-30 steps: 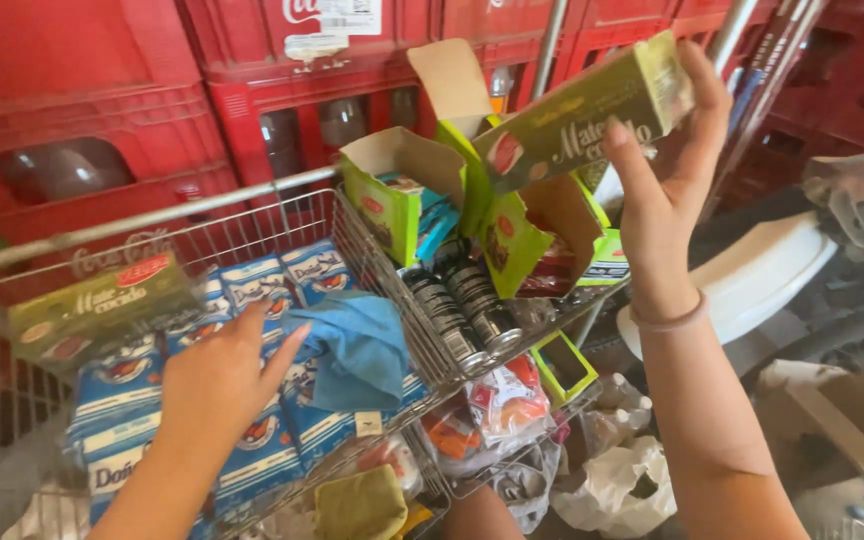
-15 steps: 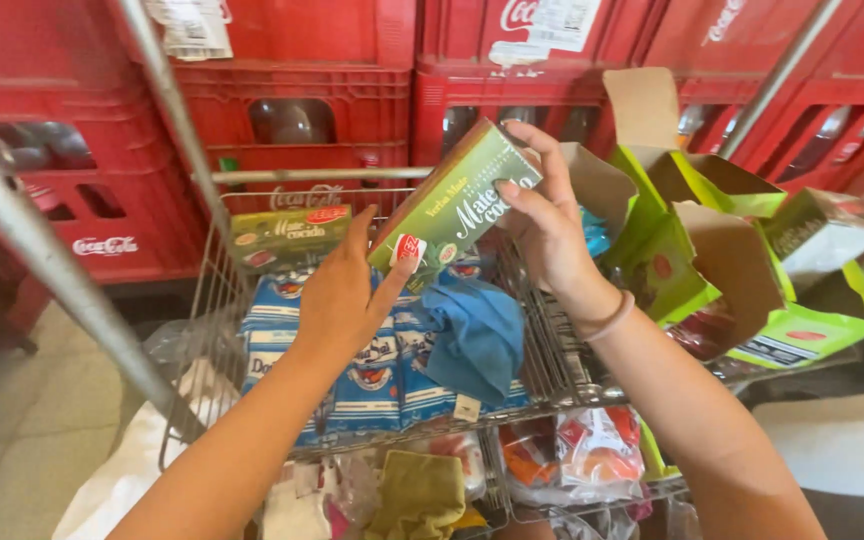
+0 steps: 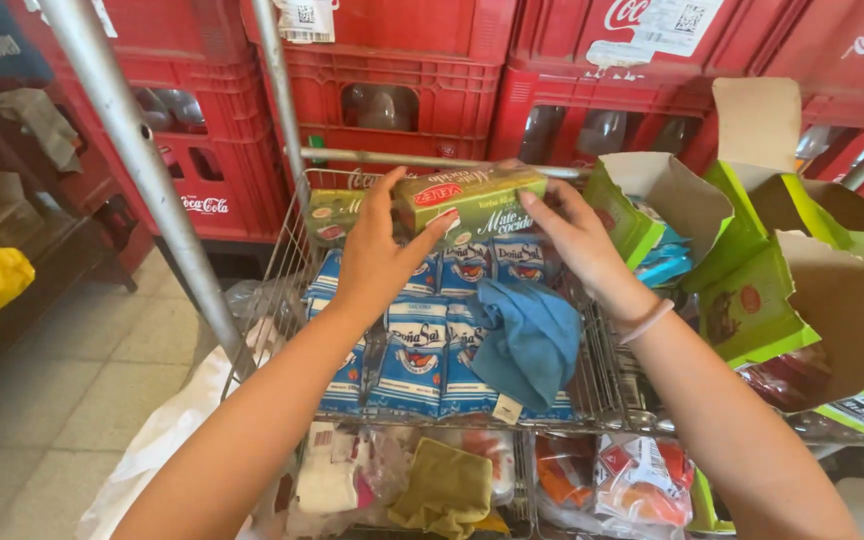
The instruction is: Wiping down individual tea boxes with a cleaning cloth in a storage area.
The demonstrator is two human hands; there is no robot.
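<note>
Both hands hold a long green carton [image 3: 472, 200] over the far end of a wire cart basket [image 3: 592, 385]. My left hand [image 3: 377, 255] grips its left end, my right hand [image 3: 577, 240] its right end. A second green carton [image 3: 332, 212] lies against the basket's far wire wall, just left of the held one. Below the hands lie several blue and white bags [image 3: 422, 345] in rows, with a blue cloth [image 3: 527, 340] on top of them.
Red bottle crates [image 3: 422, 90] are stacked behind the cart. Open green cardboard boxes [image 3: 782, 240] stand at the right. A metal pole [image 3: 137, 150] slants down at the left. The cart's lower shelf holds packets and a yellow-green cloth [image 3: 442, 490].
The view has swung left and down. My right hand brought the green carton from high at the right down into the basket, and my left hand closed on its other end.
</note>
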